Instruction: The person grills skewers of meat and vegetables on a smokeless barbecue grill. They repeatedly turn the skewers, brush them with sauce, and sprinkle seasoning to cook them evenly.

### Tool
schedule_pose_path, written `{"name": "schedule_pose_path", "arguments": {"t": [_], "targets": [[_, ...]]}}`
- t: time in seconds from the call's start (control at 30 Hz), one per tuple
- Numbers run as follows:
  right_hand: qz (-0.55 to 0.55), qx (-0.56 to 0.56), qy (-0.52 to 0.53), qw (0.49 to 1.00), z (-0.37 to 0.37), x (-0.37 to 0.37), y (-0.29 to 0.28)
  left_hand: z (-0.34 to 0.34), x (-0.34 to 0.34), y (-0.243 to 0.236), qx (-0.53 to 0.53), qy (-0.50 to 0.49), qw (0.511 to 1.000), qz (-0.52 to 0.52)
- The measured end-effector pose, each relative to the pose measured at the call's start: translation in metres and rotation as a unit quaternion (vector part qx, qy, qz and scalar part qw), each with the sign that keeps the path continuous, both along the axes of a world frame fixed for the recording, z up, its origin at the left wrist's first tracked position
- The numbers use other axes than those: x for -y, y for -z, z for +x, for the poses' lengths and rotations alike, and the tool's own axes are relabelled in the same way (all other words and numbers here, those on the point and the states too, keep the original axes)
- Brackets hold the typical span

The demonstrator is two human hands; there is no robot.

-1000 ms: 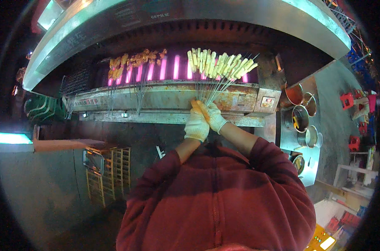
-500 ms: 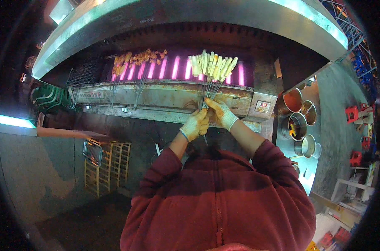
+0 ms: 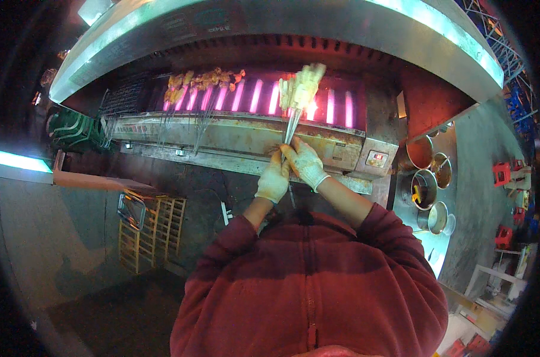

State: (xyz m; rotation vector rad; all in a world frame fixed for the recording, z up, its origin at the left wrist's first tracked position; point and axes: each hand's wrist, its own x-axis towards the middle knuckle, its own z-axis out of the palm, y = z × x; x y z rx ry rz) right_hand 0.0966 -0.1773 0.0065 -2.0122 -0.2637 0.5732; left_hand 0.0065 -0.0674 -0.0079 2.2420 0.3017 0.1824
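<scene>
Pale, stick-shaped pieces of food on long metal skewers (image 3: 302,88) are bunched over the glowing grill (image 3: 257,98), smeared a little by motion. My left hand (image 3: 274,179), in a whitish work glove, is closed round the lower ends of the skewers. Against it, my right hand (image 3: 304,162), in a stained glove of the same kind, grips the bundle slightly higher up. Browned meat skewers (image 3: 204,83) lie over the left part of the grill, their thin metal ends hanging over its front edge.
A metal hood (image 3: 270,18) arches over the grill. A control box with a lit switch (image 3: 377,158) sits at the grill's right end. Further right, a metal table holds several pots, one pot (image 3: 423,189) with a yellow-handled tool. A wooden rack (image 3: 154,232) stands lower left.
The fanned-out pale skewers have been drawn together into a tighter, blurred bunch. My hands have come closer together. The whole view has shifted slightly.
</scene>
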Motion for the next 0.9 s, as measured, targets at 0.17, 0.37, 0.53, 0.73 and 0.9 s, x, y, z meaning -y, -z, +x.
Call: {"name": "schedule_pose_path", "arguments": {"t": [0.17,0.37,0.53,0.73,0.9], "targets": [[0.278,-0.316,0.048,0.906,0.009,0.004,0.002,0.002,-0.022,0.029,-0.154,0.029,0.928,-0.337],[0.329,-0.292,0.073,0.895,0.011,-0.011,0.035,-0.006,-0.016,0.001,0.049,-0.016,0.998,0.046],[0.149,-0.07,0.004,0.986,0.001,-0.024,0.043,-0.001,-0.029,-0.003,-0.042,-0.005,0.995,0.095],[0.367,-0.348,0.043,0.862,0.008,-0.016,0.055,-0.011,-0.025,0.0,-0.062,-0.018,0.881,-0.468],[0.403,-0.386,0.052,0.828,0.004,-0.031,0.031,-0.014,-0.051,0.012,-0.166,0.037,0.74,-0.65]]}}
